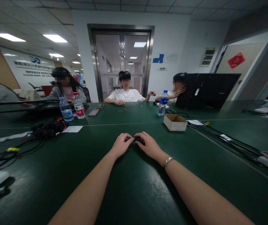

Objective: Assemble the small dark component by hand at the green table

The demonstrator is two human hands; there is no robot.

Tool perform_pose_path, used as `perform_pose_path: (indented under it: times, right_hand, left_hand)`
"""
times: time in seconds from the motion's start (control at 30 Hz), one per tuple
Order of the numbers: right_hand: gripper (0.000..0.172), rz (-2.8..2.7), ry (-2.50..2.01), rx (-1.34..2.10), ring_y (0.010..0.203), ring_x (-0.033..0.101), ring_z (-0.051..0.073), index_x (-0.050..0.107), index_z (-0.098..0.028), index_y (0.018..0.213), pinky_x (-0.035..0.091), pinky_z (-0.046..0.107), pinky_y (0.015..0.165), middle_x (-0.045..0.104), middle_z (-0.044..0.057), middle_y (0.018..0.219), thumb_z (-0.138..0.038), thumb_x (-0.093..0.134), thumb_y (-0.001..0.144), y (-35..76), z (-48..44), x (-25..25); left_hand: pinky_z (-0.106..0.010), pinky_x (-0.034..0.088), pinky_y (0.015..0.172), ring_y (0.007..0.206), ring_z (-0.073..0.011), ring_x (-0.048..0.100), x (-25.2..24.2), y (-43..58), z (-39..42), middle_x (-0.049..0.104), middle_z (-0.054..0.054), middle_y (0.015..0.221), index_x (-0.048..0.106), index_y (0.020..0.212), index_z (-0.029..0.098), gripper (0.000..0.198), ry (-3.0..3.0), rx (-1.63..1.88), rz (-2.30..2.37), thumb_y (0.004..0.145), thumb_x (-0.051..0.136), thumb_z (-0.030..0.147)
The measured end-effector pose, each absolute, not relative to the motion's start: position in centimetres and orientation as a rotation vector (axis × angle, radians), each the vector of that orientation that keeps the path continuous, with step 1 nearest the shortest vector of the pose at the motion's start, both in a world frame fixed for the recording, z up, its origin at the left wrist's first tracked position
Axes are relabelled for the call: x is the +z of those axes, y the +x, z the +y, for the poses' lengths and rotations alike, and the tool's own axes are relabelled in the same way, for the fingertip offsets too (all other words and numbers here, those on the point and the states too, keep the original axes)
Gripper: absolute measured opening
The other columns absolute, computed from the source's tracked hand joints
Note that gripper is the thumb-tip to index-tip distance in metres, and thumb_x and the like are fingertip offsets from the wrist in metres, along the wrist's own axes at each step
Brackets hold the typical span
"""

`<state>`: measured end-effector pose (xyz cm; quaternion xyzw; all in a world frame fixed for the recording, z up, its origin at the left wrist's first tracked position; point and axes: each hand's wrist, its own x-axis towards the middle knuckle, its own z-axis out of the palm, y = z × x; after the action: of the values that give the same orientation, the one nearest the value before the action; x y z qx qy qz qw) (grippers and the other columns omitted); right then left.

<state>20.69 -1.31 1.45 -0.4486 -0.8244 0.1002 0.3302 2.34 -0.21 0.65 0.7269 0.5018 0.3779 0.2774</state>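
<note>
Above the green tabletop (115, 131), my two hands meet at a small black cylinder with a silver-grey end (137, 138). My right hand (151, 147) is closed around the black part, with a metal band on that wrist. The fingertips of my left hand (121, 146) pinch the silver-grey end. Fingers cover much of the object, so its exact kind cannot be made out. An open cardboard box (175, 125) sits beyond my right hand.
Two bottles (66, 109) stand at the back left, and a water bottle (163, 103) stands behind the box. Black cables (227, 140) run along the right side; a tangle of black gear (48, 128) lies left. A monitor (209, 90) stands back right. Several people sit across the table.
</note>
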Motion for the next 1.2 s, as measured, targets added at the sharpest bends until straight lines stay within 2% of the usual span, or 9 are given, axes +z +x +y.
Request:
perform_pose_path:
  times: [0.27,0.53,0.63,0.77,0.83,0.93,1.0,1.1,1.2]
  right_hand:
    - [0.025,-2.156,-1.172,0.259,0.085,0.054,0.015,0.059,-0.023,0.109,0.045,0.029,0.075,0.056,0.004,0.098,-0.023,0.056,0.084,20.71,-1.16,1.34]
    - [0.024,-2.164,-1.136,0.288,0.085,0.054,0.015,0.059,-0.024,0.108,0.045,0.029,0.075,0.056,0.004,0.096,-0.022,0.056,0.084,20.44,-1.57,1.71]
    - [0.024,-2.163,-1.136,0.283,0.085,0.054,0.015,0.059,-0.024,0.108,0.045,0.029,0.076,0.056,0.004,0.097,-0.021,0.056,0.084,20.44,-1.58,1.74]
    - [0.026,-2.156,-1.148,0.278,0.086,0.054,0.015,0.058,-0.023,0.11,0.045,0.029,0.076,0.056,0.004,0.098,-0.021,0.056,0.084,20.53,-1.5,1.65]
    - [0.026,-2.161,-1.148,0.284,0.085,0.054,0.015,0.058,-0.024,0.11,0.045,0.028,0.075,0.055,0.004,0.098,-0.022,0.056,0.084,20.51,-1.53,1.64]
    - [0.024,-2.17,-1.135,0.289,0.085,0.054,0.015,0.059,-0.024,0.108,0.045,0.028,0.074,0.055,0.003,0.096,-0.022,0.056,0.084,20.41,-1.65,1.71]
    - [0.023,-2.172,-1.13,0.286,0.084,0.054,0.015,0.059,-0.024,0.107,0.045,0.028,0.073,0.055,0.003,0.095,-0.022,0.055,0.084,20.37,-1.72,1.79]
    - [0.024,-2.168,-1.151,0.277,0.083,0.054,0.015,0.059,-0.024,0.108,0.045,0.028,0.072,0.056,0.003,0.097,-0.022,0.055,0.084,20.4,-1.72,1.88]
    - [0.024,-2.158,-1.179,0.268,0.084,0.054,0.015,0.059,-0.024,0.108,0.045,0.029,0.073,0.056,0.003,0.098,-0.023,0.056,0.084,20.5,-1.63,1.86]
  left_hand:
    - [-0.031,0.045,0.085,0.097,-0.0185,0.055,0.61,2.29,-0.23,0.057,-0.005,0.103,0.062,0.093,0.021,0.019,1.916,1.043,1.292,0.082,0.053,0.033]
    - [-0.035,0.041,0.084,0.088,-0.021,0.056,1.1,2.33,-0.39,0.06,-0.007,0.088,0.063,0.068,0.019,0.05,1.991,0.979,1.424,0.09,0.032,0.05]
    - [-0.033,0.041,0.081,0.086,-0.0197,0.056,1.22,2.36,-0.58,0.061,-0.006,0.086,0.062,0.075,0.019,0.047,1.994,0.991,1.404,0.091,0.03,0.05]
    - [-0.028,0.041,0.078,0.087,-0.0173,0.055,1.08,2.29,-0.49,0.06,-0.002,0.091,0.06,0.09,0.021,0.031,1.987,1.006,1.315,0.087,0.042,0.046]
    - [-0.028,0.041,0.077,0.086,-0.0174,0.055,1.02,2.24,-0.44,0.058,-0.003,0.089,0.061,0.085,0.021,0.033,2.001,0.976,1.343,0.087,0.042,0.048]
    - [-0.03,0.04,0.077,0.084,-0.0184,0.055,1.07,2.19,-0.49,0.058,-0.004,0.085,0.06,0.071,0.019,0.047,2.026,0.951,1.409,0.089,0.032,0.052]
    - [-0.031,0.04,0.076,0.082,-0.0187,0.055,1.17,2.19,-0.6,0.058,-0.005,0.084,0.059,0.068,0.019,0.053,2.008,0.952,1.433,0.09,0.026,0.054]
    - [-0.03,0.041,0.076,0.084,-0.0183,0.056,1.26,2.23,-0.73,0.06,-0.004,0.087,0.06,0.08,0.02,0.046,1.958,0.99,1.391,0.091,0.028,0.051]
    - [-0.028,0.042,0.078,0.088,-0.0169,0.056,1.19,2.29,-0.74,0.062,-0.003,0.094,0.058,0.092,0.021,0.028,1.947,1.019,1.295,0.088,0.042,0.044]
